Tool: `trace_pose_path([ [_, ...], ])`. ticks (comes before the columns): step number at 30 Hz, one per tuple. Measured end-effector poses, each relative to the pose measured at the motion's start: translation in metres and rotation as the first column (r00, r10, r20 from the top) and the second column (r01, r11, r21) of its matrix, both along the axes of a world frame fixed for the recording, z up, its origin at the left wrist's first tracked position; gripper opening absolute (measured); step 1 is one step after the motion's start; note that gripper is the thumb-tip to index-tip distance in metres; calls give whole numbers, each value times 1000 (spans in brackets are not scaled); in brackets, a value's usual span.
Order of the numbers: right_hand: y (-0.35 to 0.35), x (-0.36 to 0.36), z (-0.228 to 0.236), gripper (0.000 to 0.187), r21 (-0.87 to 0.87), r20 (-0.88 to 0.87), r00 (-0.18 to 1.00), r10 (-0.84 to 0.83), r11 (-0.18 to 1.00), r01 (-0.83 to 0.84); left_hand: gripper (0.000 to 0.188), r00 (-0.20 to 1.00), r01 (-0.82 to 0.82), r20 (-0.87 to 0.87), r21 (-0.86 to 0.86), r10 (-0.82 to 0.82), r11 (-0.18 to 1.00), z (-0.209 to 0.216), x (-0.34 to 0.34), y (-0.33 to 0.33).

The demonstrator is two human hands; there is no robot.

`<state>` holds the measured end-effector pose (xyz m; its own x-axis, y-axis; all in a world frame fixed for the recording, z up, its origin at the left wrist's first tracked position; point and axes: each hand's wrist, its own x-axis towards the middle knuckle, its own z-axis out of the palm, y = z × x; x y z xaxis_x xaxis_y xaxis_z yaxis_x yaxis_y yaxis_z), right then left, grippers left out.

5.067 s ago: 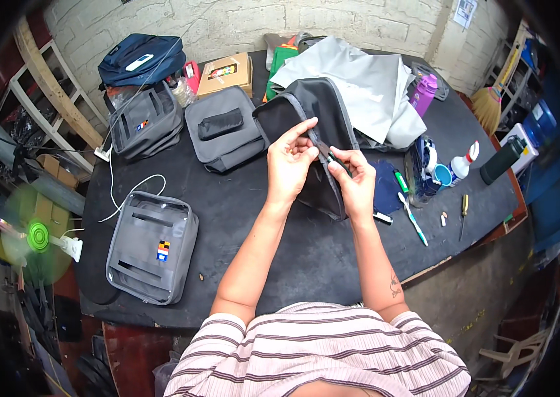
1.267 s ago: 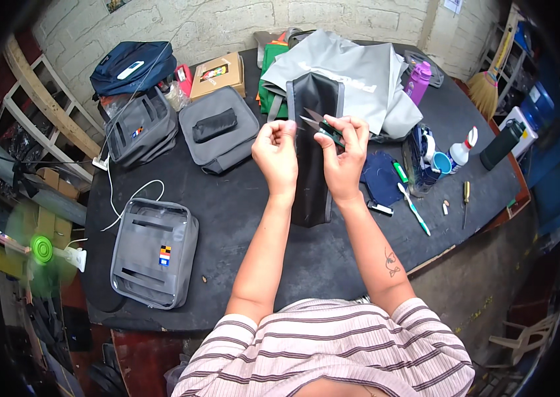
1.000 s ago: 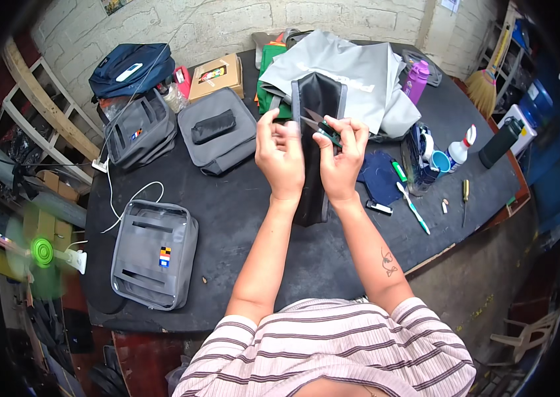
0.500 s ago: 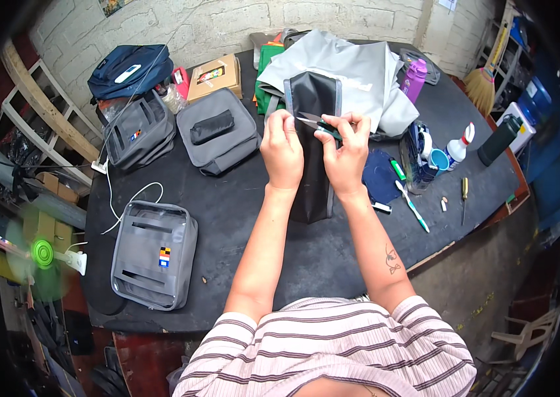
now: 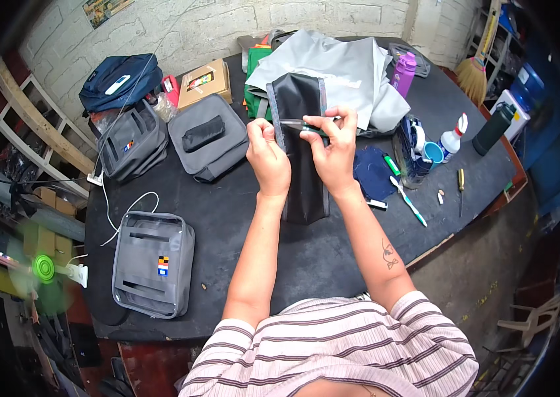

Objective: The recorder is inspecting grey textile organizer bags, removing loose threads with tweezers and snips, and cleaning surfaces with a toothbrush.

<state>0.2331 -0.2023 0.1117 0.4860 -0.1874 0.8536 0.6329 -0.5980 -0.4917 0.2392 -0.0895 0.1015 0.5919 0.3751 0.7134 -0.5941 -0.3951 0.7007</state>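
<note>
A long black pouch (image 5: 303, 192) with grey edging stands upright in front of me on the table. At its upper left edge my left hand (image 5: 269, 159) is closed in a pinch; whatever its fingertips hold is too small to make out. My right hand (image 5: 331, 149) grips small scissors (image 5: 291, 123) with dark handles, held across the front of the pouch. Their thin metal blades point left, with the tip at the pouch's left edging, close to my left fingers.
Grey bags, one a clear-fronted bag (image 5: 153, 264), lie on the left. Behind the pouch is a grey sheet of material (image 5: 333, 63). To the right are a toothbrush (image 5: 409, 202), a screwdriver (image 5: 461, 192), a spray bottle (image 5: 452, 139) and a purple bottle (image 5: 403, 74).
The scissors have moved left across the pouch to its left edging, their blades now nearly level. My left fingers have drawn a little left and down. The whole view has shifted slightly.
</note>
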Motion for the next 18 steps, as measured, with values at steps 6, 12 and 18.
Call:
trace_pose_path([
  [6,-1,-1,-3,28,-86,-42,999,-13,996,9,6,991,-12,133,78,1,997,-6,8,0],
  [12,8,-3,-1,28,187,7,1000,9,982,-10,11,989,57,137,-61,-48,997,-6,8,-1],
  [18,3,-2,-4,31,70,-29,999,40,997,-38,20,998,71,0,-26,-71,997,-2,0,3],
])
